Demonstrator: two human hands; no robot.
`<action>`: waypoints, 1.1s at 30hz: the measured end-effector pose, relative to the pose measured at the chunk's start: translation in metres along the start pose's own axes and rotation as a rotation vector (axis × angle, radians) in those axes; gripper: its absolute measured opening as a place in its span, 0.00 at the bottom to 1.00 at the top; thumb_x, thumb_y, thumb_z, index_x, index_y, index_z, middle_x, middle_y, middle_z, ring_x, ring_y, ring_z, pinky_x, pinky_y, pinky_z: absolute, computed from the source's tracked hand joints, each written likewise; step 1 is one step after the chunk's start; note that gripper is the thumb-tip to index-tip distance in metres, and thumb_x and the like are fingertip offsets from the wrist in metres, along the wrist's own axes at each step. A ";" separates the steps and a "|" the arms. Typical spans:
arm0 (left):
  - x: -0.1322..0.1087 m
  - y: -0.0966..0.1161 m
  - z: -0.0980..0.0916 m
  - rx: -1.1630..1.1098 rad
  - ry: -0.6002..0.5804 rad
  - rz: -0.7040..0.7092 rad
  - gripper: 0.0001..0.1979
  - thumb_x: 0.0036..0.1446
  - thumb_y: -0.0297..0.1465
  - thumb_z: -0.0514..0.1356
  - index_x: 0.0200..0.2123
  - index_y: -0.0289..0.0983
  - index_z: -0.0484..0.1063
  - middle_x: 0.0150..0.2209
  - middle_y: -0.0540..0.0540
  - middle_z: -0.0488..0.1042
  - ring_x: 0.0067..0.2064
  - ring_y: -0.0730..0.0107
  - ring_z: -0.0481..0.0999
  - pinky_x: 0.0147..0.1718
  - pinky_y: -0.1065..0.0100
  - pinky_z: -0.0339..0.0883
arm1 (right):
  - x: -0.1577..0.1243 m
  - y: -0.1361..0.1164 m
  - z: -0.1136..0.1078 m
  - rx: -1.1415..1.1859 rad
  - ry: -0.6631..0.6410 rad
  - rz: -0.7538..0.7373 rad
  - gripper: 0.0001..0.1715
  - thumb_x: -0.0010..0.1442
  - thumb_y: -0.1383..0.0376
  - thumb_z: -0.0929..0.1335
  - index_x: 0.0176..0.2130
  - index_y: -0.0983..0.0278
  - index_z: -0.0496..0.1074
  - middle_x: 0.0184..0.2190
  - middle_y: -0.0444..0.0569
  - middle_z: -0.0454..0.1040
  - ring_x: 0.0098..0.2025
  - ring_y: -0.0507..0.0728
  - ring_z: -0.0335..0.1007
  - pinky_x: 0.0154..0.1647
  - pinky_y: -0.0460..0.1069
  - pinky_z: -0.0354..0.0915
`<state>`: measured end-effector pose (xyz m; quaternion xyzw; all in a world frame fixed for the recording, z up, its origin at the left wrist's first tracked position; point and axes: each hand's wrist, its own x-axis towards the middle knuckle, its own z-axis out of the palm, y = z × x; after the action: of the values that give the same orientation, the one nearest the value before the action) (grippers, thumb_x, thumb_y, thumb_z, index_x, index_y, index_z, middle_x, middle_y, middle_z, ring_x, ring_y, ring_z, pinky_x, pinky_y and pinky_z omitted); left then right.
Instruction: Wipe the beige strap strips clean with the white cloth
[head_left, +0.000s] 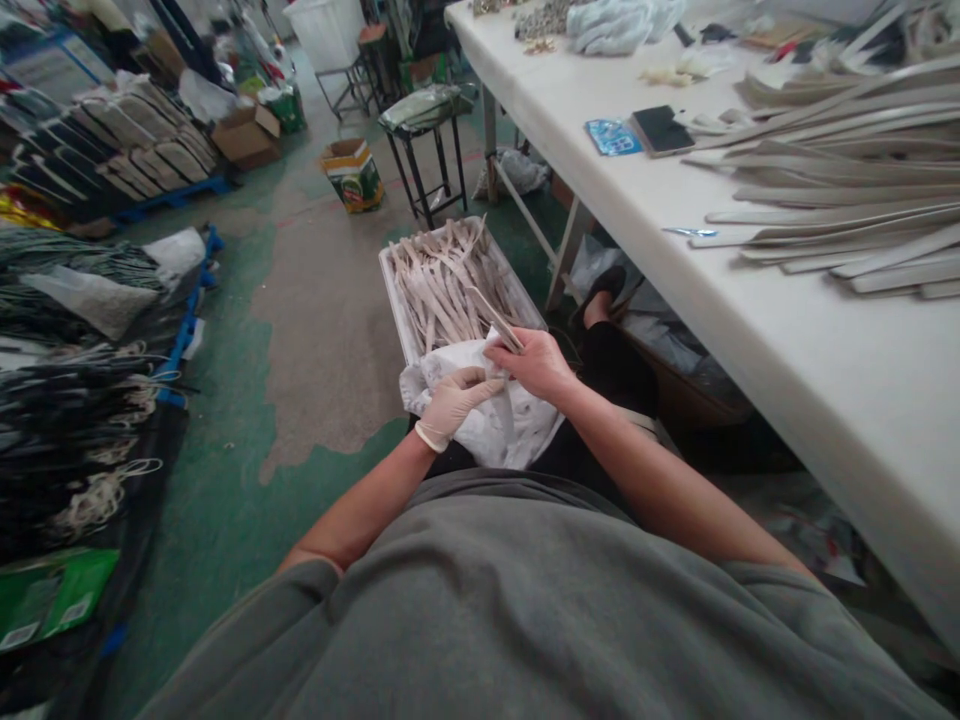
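Note:
My left hand [455, 402], in a thin whitish glove, is closed with thumb and fingertips together near a pale strip [507, 412] that hangs over my lap; whether it grips that strip is too small to tell. My bare right hand [534, 362] is wrapped round a beige strap [491, 316], whose far end sticks up over the crate. White cloth or bagging [480, 440] lies across my lap beneath both hands. Just beyond it, a white crate [397, 318] holds many similar beige straps [442, 280].
At right, a long white table [645, 215] bears stacked strips [847, 190], a dark block [661, 130] and a blue packet [613, 137]. A black stool [427, 135] and a carton [352, 175] stand ahead. Bundled goods [82, 440] lie left.

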<state>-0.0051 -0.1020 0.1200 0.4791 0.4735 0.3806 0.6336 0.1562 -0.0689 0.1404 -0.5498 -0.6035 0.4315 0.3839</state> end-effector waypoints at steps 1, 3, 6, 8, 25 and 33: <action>0.002 -0.001 0.002 -0.011 0.000 -0.022 0.19 0.43 0.44 0.74 0.28 0.34 0.77 0.27 0.50 0.75 0.33 0.71 0.71 0.36 0.69 0.65 | 0.000 0.001 -0.001 -0.040 0.011 -0.017 0.11 0.53 0.58 0.70 0.28 0.64 0.75 0.20 0.43 0.73 0.22 0.51 0.65 0.23 0.45 0.59; 0.004 -0.004 0.005 -0.031 -0.030 -0.078 0.19 0.39 0.42 0.75 0.28 0.34 0.77 0.28 0.51 0.75 0.32 0.72 0.71 0.35 0.69 0.64 | 0.001 0.002 -0.002 -0.097 0.029 -0.033 0.11 0.54 0.58 0.70 0.27 0.64 0.75 0.20 0.43 0.73 0.24 0.52 0.66 0.25 0.46 0.58; 0.001 -0.014 0.009 -0.056 -0.128 -0.195 0.22 0.35 0.39 0.76 0.31 0.33 0.77 0.29 0.49 0.76 0.32 0.71 0.72 0.36 0.68 0.64 | 0.005 0.004 -0.003 -0.116 0.058 -0.034 0.11 0.55 0.59 0.69 0.27 0.64 0.75 0.20 0.43 0.73 0.25 0.53 0.67 0.27 0.46 0.59; -0.003 -0.021 0.012 -0.080 -0.167 -0.259 0.23 0.35 0.39 0.76 0.33 0.32 0.77 0.30 0.48 0.76 0.32 0.71 0.72 0.36 0.68 0.64 | 0.008 0.006 -0.004 -0.115 0.071 -0.026 0.10 0.56 0.60 0.69 0.29 0.64 0.75 0.21 0.43 0.73 0.26 0.53 0.67 0.27 0.46 0.59; -0.008 -0.030 0.010 -0.071 -0.271 -0.340 0.21 0.34 0.37 0.76 0.28 0.33 0.73 0.24 0.53 0.70 0.26 0.79 0.65 0.27 0.72 0.56 | 0.012 0.017 -0.002 -0.122 0.065 0.054 0.12 0.58 0.59 0.69 0.29 0.64 0.76 0.23 0.44 0.74 0.26 0.53 0.67 0.27 0.46 0.61; -0.004 -0.033 0.006 -0.322 -0.124 -0.464 0.20 0.34 0.36 0.76 0.30 0.35 0.73 0.25 0.52 0.71 0.26 0.76 0.69 0.28 0.71 0.61 | -0.017 0.029 -0.009 0.225 -0.260 0.289 0.17 0.45 0.54 0.76 0.28 0.65 0.74 0.22 0.41 0.70 0.23 0.49 0.62 0.17 0.42 0.61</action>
<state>0.0007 -0.1152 0.0893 0.2734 0.4644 0.2657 0.7994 0.1764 -0.0844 0.1162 -0.5239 -0.5109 0.6139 0.2958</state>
